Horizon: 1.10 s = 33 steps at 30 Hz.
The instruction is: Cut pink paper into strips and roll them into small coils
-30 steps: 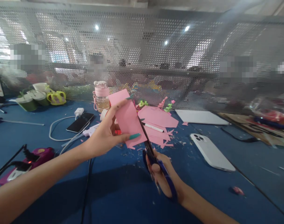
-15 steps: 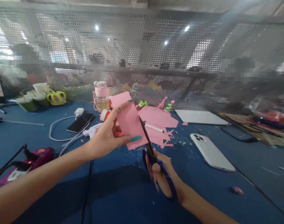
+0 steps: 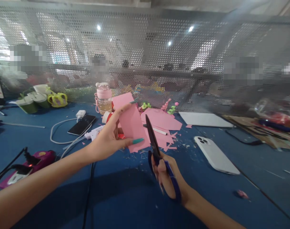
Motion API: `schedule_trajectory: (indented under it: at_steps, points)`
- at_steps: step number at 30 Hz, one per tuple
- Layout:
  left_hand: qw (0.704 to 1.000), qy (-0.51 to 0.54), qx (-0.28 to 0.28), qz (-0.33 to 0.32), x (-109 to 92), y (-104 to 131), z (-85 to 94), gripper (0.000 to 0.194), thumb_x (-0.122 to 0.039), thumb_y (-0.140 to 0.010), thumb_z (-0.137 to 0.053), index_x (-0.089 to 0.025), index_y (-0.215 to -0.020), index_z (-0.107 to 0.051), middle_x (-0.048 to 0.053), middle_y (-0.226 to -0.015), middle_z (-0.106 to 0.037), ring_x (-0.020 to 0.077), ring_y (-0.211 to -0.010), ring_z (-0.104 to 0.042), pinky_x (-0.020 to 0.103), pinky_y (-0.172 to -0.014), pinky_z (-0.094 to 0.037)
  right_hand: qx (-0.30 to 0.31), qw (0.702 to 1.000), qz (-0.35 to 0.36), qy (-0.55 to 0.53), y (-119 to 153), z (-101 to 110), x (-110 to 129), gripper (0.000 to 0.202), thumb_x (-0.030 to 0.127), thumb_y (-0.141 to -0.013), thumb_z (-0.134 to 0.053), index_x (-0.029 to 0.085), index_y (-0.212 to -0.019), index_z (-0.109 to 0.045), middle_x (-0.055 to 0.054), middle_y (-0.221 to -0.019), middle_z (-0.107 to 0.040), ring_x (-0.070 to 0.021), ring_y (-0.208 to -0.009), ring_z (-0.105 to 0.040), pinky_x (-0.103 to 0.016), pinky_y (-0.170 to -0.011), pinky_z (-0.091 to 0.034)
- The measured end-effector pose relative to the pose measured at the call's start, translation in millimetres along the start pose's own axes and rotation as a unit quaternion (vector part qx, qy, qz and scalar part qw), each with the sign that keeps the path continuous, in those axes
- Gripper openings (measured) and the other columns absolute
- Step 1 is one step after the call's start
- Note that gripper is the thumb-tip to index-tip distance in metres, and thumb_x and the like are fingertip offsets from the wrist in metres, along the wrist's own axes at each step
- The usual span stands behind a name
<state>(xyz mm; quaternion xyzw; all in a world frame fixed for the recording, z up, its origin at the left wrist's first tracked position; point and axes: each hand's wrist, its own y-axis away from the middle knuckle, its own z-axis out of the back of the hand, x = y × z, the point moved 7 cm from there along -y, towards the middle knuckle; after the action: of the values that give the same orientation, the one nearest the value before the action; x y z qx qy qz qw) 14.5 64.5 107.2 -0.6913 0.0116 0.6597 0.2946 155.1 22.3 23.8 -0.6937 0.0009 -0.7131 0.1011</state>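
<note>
currently left hand point(image 3: 103, 144) grips pink paper point(image 3: 132, 125); right hand point(image 3: 170, 175) holds blue-handled scissors point(image 3: 153, 136).

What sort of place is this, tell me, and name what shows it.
Probably a craft workspace, perhaps in a larger hall. Scissors and a pink sheet are held above a blue table with paper scraps, and ceiling lights show through the perforated screen behind.

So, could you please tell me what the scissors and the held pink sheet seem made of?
Scissors: slim, dark blades suggest metal, possibly coated; the smooth, rounded blue handles look like plastic.
Pink sheet: matte paper or thin card, judging by its shineless surface and straight edges.
</note>
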Motion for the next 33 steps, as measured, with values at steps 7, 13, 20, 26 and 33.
schedule_trajectory:
  at_steps: [7,13,20,26,33]
  points:
    - [0.984,0.153,-0.053,0.072,17,-2,5.0,0.044,-0.01,-0.069,-0.069,-0.018,-0.109,-0.054,0.006,-0.106,-0.062,0.016,-0.087,-0.063,0.024,-0.074,-0.055,-0.098,0.909,0.023,0.405,-17,30,16,0.037,0.053,-0.083,-0.039,0.022,-0.063,-0.041,-0.003,-0.056,-0.052,-0.0194,-0.053,-0.054,-0.03,-0.052,-0.038]
    - [0.827,0.463,-0.048,0.314,60,9,-5.7,0.023,-0.03,-0.089,-0.044,-0.013,-0.075,-0.051,-0.004,-0.048,-0.046,0.0055,-0.036,-0.048,0.015,-0.039,-0.047,-0.108,0.749,-0.132,0.64,-32,60,-1,0.032,0.041,-0.083,-0.046,0.011,-0.087,-0.057,-0.018,-0.089,-0.065,-0.0318,-0.084,-0.063,-0.033,-0.061,-0.042]
    - [0.66,0.634,0.019,0.403,67,24,-20.8,0.021,-0.009,-0.089,-0.029,-0.017,-0.073,-0.04,-0.009,-0.042,-0.027,0.0024,-0.026,-0.039,0.007,-0.033,-0.036,-0.112,0.719,-0.166,0.665,-33,67,0,0.037,0.038,-0.083,-0.049,0.005,-0.098,-0.057,-0.02,-0.095,-0.065,-0.0305,-0.089,-0.064,-0.033,-0.066,-0.046]
    - [0.619,0.664,0.027,0.418,73,31,-24.9,0.019,-0.01,-0.089,-0.028,-0.019,-0.075,-0.036,-0.009,-0.042,-0.024,0.0046,-0.027,-0.04,0.007,-0.031,-0.037,-0.147,0.683,-0.158,0.698,-33,77,4,0.037,0.036,-0.087,-0.046,0.002,-0.099,-0.054,-0.023,-0.093,-0.064,-0.0303,-0.085,-0.065,-0.034,-0.066,-0.047]
    - [0.615,0.669,0.06,0.412,79,37,-27.4,0.015,-0.024,-0.091,-0.03,-0.02,-0.078,-0.037,-0.006,-0.046,-0.031,0.0063,-0.033,-0.042,0.009,-0.034,-0.042,-0.137,0.687,-0.127,0.702,-35,75,3,0.032,0.032,-0.087,-0.049,0.001,-0.097,-0.053,-0.025,-0.093,-0.063,-0.0291,-0.084,-0.065,-0.032,-0.065,-0.047]
